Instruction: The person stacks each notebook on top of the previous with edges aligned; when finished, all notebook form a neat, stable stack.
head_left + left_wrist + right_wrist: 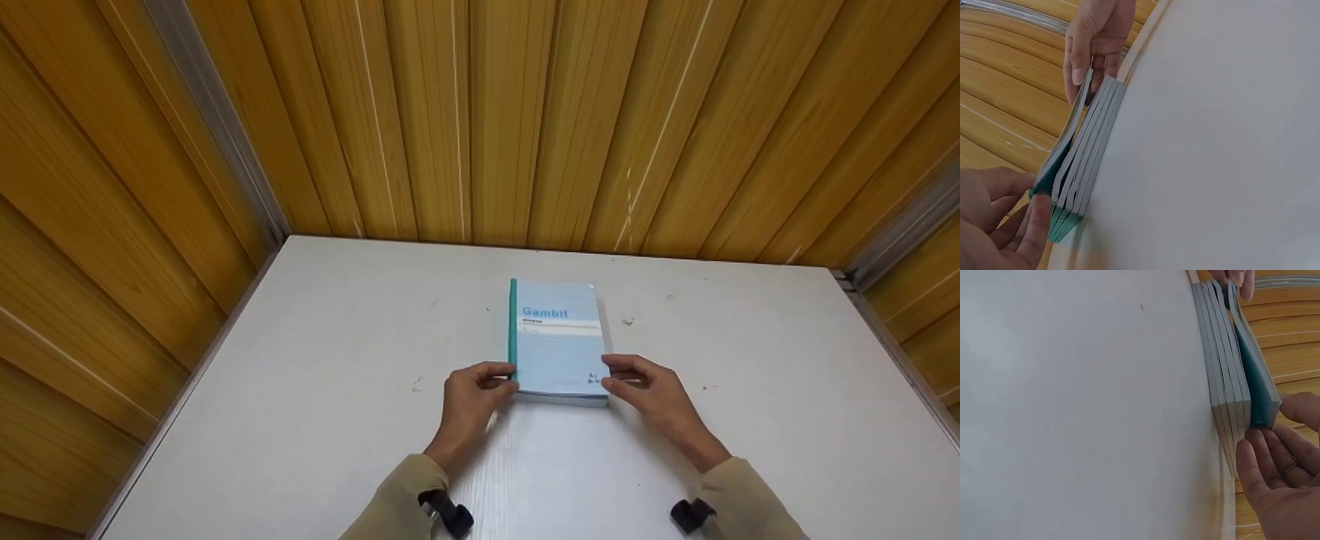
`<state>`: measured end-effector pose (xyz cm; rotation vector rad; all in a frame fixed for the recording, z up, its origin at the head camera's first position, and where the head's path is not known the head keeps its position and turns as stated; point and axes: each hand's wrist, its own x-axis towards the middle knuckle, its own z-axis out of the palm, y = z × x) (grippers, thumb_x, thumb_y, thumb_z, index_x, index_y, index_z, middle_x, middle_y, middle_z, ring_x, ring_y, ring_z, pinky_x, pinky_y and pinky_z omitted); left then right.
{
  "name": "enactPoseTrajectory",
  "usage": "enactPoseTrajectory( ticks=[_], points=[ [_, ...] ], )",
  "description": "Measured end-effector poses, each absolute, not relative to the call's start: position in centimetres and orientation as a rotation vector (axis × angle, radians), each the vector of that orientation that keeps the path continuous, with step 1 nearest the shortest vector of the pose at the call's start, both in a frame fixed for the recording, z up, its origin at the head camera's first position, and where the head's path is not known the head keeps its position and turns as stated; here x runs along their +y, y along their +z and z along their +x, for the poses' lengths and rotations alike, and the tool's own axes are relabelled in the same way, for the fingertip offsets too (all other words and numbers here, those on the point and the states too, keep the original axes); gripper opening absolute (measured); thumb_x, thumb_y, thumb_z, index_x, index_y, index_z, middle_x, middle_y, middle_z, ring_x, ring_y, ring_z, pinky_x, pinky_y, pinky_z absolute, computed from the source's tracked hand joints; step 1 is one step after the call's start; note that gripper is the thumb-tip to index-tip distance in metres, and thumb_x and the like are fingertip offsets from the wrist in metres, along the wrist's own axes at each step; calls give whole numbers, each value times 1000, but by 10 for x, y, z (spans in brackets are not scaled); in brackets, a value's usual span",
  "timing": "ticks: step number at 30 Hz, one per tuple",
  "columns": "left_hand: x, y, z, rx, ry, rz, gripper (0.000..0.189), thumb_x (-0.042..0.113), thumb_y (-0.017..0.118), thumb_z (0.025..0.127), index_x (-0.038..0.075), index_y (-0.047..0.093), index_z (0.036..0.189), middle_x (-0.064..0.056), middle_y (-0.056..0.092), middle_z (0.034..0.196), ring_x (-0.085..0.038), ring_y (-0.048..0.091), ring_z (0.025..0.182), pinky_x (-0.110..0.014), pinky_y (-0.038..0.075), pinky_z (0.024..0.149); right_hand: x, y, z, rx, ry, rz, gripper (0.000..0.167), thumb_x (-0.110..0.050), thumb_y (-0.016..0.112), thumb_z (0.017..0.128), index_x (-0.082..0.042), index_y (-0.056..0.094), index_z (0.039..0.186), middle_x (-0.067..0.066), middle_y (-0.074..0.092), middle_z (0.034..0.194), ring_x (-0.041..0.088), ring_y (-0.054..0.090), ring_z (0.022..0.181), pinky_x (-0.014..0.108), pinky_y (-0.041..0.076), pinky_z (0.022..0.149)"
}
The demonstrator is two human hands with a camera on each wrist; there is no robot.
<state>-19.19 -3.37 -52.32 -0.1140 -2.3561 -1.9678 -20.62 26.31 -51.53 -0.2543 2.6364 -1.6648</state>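
Note:
A light blue notebook (559,349) marked "Gambit", with a green spine, tops a stack of several notebooks (1090,149) on the table. My left hand (471,397) pinches its near left corner by the spine, thumb below and fingers above. At the near right corner, my right hand (660,397) grips the same notebook between thumb and fingers. Both wrist views show a wedge-shaped gap: the top notebook's near edge (1264,377) is raised off the stack (1224,360). The far end of the stack is hidden in the wrist views.
The white table (337,360) extends around the stack on all sides, with small dark marks on its surface. Behind it rises a yellow wood-patterned wall (502,127), with another such panel at the left. Metal posts (217,112) stand at the corners.

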Motion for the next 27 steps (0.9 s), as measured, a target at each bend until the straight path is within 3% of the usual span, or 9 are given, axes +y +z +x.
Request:
enactPoseTrajectory(
  ticks=[6,12,18,27],
  points=[
    [-34,-521,-192,-2402,-1866,-123,26,2,83,90,4,81,116,-8,79,105,-18,74,92,-28,62,75,259,-509,-205,2706,-1577,-240,40,-9,79,97,-1,70,135,14,70,131,29,67,117,21,54,97],
    [-34,-519,-193,-2400,-1843,-180,26,0,82,91,3,80,117,-11,76,120,-24,75,104,-29,62,87,257,-503,-201,2781,-1427,-212,38,-8,79,96,-1,71,133,14,70,130,30,69,117,27,57,97],
    [-38,-518,-194,-2419,-1871,-290,29,-2,81,92,-2,78,121,-18,71,133,-28,74,112,-30,61,91,259,-501,-197,2795,-1339,-219,45,-14,81,96,-2,69,138,16,71,133,30,70,119,40,56,100],
    [-41,-520,-197,-2462,-1858,-273,40,-12,81,86,-1,77,124,-13,71,131,-24,74,112,-27,60,90,261,-502,-192,2786,-1254,-239,51,-9,82,94,-7,67,143,15,67,139,34,61,133,47,51,107]
  ],
)
